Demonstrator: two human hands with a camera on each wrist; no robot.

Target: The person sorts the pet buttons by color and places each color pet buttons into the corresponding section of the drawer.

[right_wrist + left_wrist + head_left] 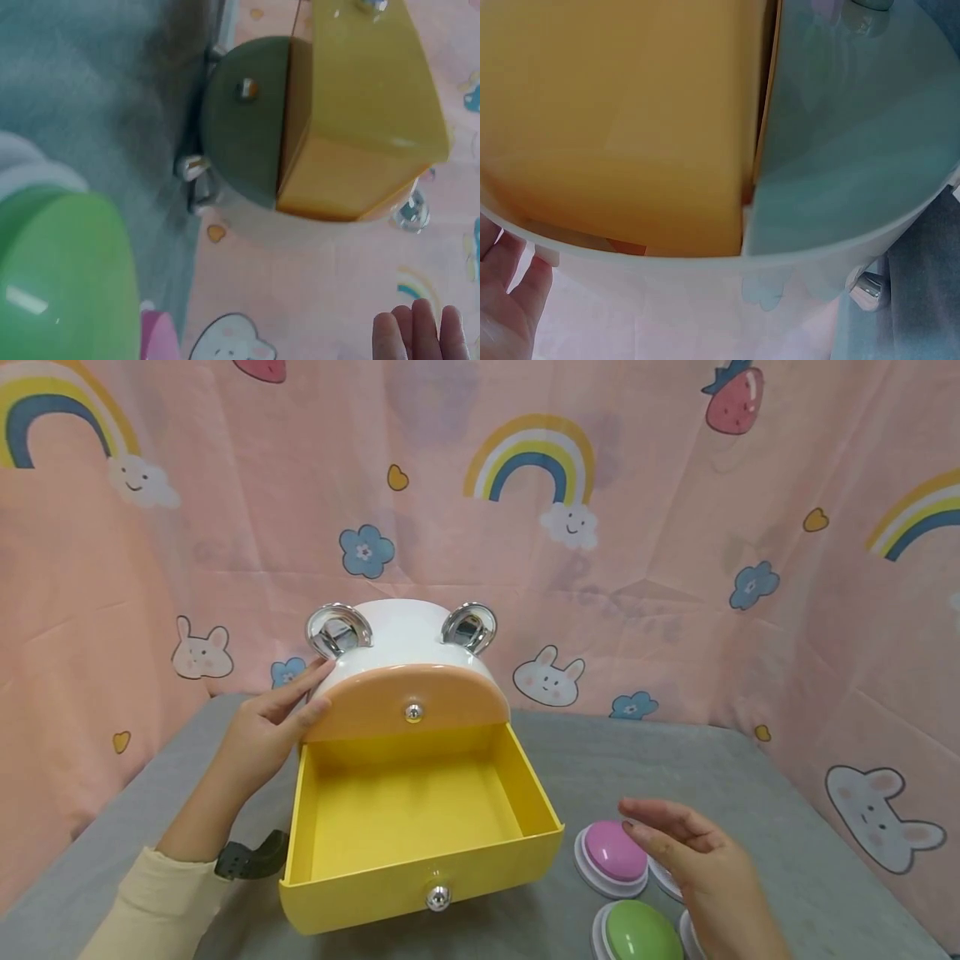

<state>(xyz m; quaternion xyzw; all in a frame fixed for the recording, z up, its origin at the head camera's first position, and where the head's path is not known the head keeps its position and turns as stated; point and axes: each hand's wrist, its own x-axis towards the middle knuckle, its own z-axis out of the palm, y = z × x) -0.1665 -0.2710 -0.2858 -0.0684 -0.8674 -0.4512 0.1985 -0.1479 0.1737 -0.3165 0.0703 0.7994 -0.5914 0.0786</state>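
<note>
A small animal-shaped cabinet (pixel 401 631) with a white body and two silver ring ears stands on the table. Its orange upper drawer (pixel 367 714) is closed, while the yellow lower drawer (pixel 412 818) is pulled far out. My left hand (pixel 258 735) rests on the cabinet's left side, fingers extended below the ear. At the right, my right hand (pixel 708 864) hovers over push-button lights, holding nothing. The pink-domed light (pixel 617 852) lies beside its fingertips, with the green-domed light (pixel 643 931) nearer the front. More white bases are partly hidden beneath that hand.
The grey-covered table (pixel 615 760) extends around the cabinet. A pink printed cloth (pixel 660 635) hangs behind and along both sides. Silver knobs stick out from the drawer fronts, such as the lower drawer knob (pixel 438 898). A dark watch (pixel 253 856) circles the left wrist.
</note>
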